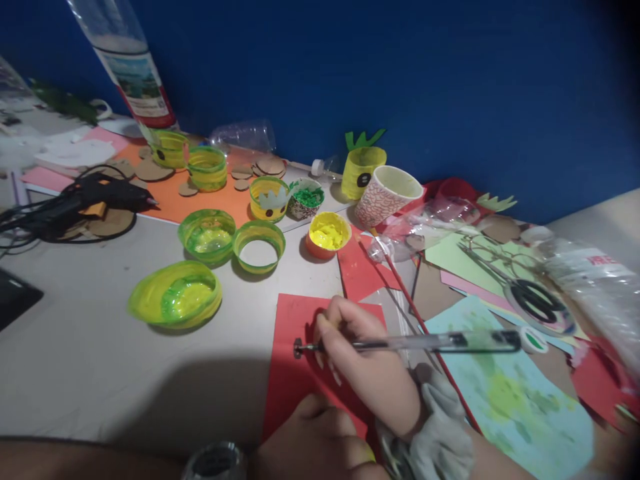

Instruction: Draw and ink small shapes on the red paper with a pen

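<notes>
My right hand [367, 363] grips a clear-barrelled pen [440, 342] between thumb and fingers. Its tip touches a small dark mark [298, 349] on a red paper sheet [293, 387]. My left hand [323, 443] lies curled on the lower part of this sheet. A yellow bit shows by its fingers; whether they hold anything is hidden. Beyond the sheet stands a small cup of yellow paint [329, 235]. Left of it are painted yellow-green bottle rings [259, 248] and a painted bottle base [175, 295].
A glue gun [107, 197] with cable lies left. A tall bottle [135, 73] and a patterned paper cup [387, 197] stand at the back. Rightward are a red paintbrush [425, 327], scissors [530, 297], painted blue paper [520, 393] and a plastic bottle [595, 280]. A blue partition [320, 67] rises behind.
</notes>
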Tool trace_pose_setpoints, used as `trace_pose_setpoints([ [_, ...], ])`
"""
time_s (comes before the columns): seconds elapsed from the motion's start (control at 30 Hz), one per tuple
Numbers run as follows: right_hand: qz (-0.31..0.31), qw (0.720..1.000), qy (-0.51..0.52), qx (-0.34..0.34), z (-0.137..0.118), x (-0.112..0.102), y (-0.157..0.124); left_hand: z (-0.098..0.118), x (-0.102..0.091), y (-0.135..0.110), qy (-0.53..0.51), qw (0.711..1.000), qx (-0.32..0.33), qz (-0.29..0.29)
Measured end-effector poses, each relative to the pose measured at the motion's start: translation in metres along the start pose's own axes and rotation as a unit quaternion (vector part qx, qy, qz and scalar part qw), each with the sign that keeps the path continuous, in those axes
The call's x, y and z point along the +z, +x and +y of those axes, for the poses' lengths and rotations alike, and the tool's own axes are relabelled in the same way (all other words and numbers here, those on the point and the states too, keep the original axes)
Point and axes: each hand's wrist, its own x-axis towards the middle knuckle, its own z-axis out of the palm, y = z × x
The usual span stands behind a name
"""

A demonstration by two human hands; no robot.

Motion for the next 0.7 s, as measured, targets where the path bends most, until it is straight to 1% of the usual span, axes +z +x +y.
trace_pose_setpoints([
  [0.07,-0.008,0.994,0.112,0.009,-0.002,-0.004,0.002,0.001,-0.007,0.005,-0.009,1.0,-0.004,-0.017],
  [0.1,0.0,0.988,0.152,0.008,-0.004,-0.007,0.002,0.002,-0.01,0.007,-0.012,1.0,-0.007,-0.025],
  [0.17,0.024,0.981,0.194,0.007,-0.008,-0.012,0.001,0.002,-0.018,0.009,-0.019,0.999,-0.013,-0.036],
  [0.2,0.032,0.981,0.19,0.01,-0.01,-0.014,0.0,0.001,-0.022,0.01,-0.022,0.999,-0.015,-0.04],
  [0.23,0.032,0.985,0.168,0.019,-0.011,-0.016,-0.002,0.001,-0.026,0.01,-0.027,0.999,-0.014,-0.042],
  [0.33,0.024,0.997,0.06,0.033,-0.007,-0.019,-0.008,0.0,-0.036,0.008,-0.043,0.998,-0.016,-0.038],
  [0.4,0.037,0.999,0.022,0.004,0.0,-0.02,-0.011,0.001,-0.038,0.009,-0.049,0.998,-0.016,-0.032],
  [0.47,0.051,0.999,-0.007,-0.014,0.008,-0.021,-0.013,0.004,-0.035,0.013,-0.047,0.998,-0.019,-0.028],
  [0.5,0.048,0.998,-0.022,-0.029,0.011,-0.021,-0.013,0.006,-0.031,0.017,-0.042,0.998,-0.026,-0.026],
  [0.6,0.036,0.994,-0.084,-0.052,0.017,-0.023,-0.015,0.009,-0.017,0.028,-0.019,0.997,-0.069,-0.011],
  [0.63,0.031,0.993,-0.101,-0.051,0.018,-0.023,-0.016,0.009,-0.012,0.029,-0.013,0.997,-0.074,-0.008],
  [0.7,0.023,0.991,-0.126,-0.037,0.017,-0.023,-0.016,0.004,-0.007,0.026,-0.006,0.998,-0.059,-0.004],
])
